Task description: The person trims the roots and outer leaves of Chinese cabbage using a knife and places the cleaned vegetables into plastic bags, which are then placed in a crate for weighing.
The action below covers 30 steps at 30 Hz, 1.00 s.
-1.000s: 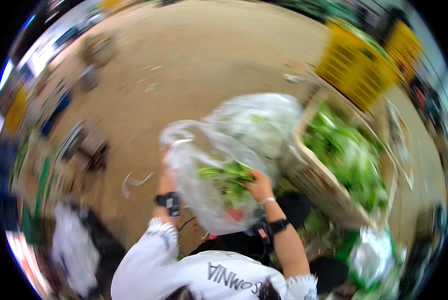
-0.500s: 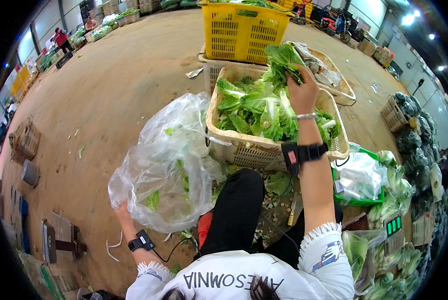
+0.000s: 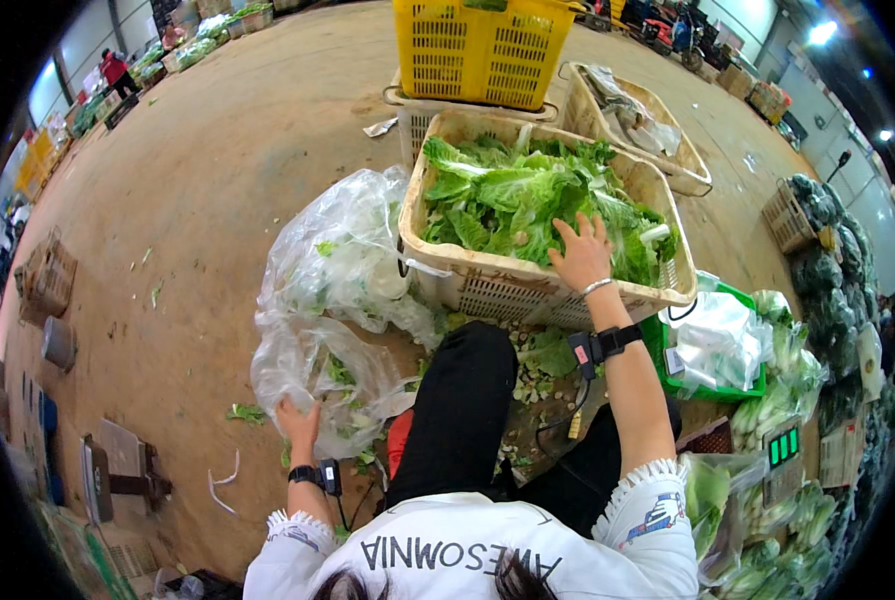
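Note:
My left hand [image 3: 299, 424] grips the near edge of a large clear plastic bag [image 3: 313, 270], which lies crumpled on the floor left of my knee with a few green scraps in it. Over the near rim of a dirty cream-coloured crate [image 3: 483, 268], my right hand [image 3: 585, 257] spreads its fingers at the green leaves [image 3: 508, 190] heaped inside. These look like loose cabbage leaves with pale ribs. Nothing is visibly held in the right hand; whether its fingertips touch the leaves I cannot tell.
Behind the crate a yellow crate [image 3: 478, 60] stands on another pale one. Far right is a cream crate [image 3: 668, 165] with crumpled paper. A green basket [image 3: 728, 392] of plastic bags, bundled greens [image 3: 788, 375] and a scale display [image 3: 784, 447] are at my right. Leaf scraps litter the floor.
My right hand has come down toward me from the crate's far side and no longer holds the bunch of leaves. My left hand has shifted right, and the bag has sunk flatter.

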Tool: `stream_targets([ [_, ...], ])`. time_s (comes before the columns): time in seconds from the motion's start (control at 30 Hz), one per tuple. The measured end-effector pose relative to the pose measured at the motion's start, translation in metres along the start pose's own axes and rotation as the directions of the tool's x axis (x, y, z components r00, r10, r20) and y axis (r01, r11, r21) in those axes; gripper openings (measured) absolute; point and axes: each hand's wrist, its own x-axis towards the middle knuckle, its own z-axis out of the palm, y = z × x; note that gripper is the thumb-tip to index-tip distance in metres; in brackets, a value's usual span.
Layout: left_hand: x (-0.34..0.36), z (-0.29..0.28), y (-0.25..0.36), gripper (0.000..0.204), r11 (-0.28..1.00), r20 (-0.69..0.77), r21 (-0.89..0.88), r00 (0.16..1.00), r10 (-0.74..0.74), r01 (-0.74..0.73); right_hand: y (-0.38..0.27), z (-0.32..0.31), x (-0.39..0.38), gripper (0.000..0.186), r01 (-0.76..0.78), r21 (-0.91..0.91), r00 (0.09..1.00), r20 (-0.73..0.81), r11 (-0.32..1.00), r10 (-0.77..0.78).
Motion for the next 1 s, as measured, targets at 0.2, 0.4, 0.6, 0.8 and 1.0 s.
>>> stream_targets([
  [0.2,-0.006,0.018,0.068,0.086,0.941,0.469,0.266,0.881,0.062,-0.208,-0.038,-0.018,0.039,0.071,0.337,-0.083,0.927,0.203,0.938,-0.315],
  [0.4,-0.007,0.091,0.068,0.079,0.93,0.702,0.183,0.705,0.103,-0.318,-0.053,0.012,0.124,0.085,0.595,-0.253,0.633,0.733,0.763,-0.25],
  [0.6,0.063,0.04,0.119,0.056,0.901,0.871,0.115,0.479,0.11,-0.417,0.05,0.053,0.16,0.086,0.57,-0.379,0.652,0.749,0.729,-0.121],
  [0.8,0.104,-0.066,0.237,0.03,0.909,0.572,-0.369,0.723,0.388,-0.195,0.112,0.068,0.184,0.082,0.352,-0.365,0.808,0.584,0.862,-0.083],
  [1.0,0.142,-0.035,0.35,0.034,0.693,-0.001,-0.522,0.813,0.583,-0.498,0.127,0.043,0.191,0.075,0.124,-0.507,0.814,0.543,0.853,0.205],
])
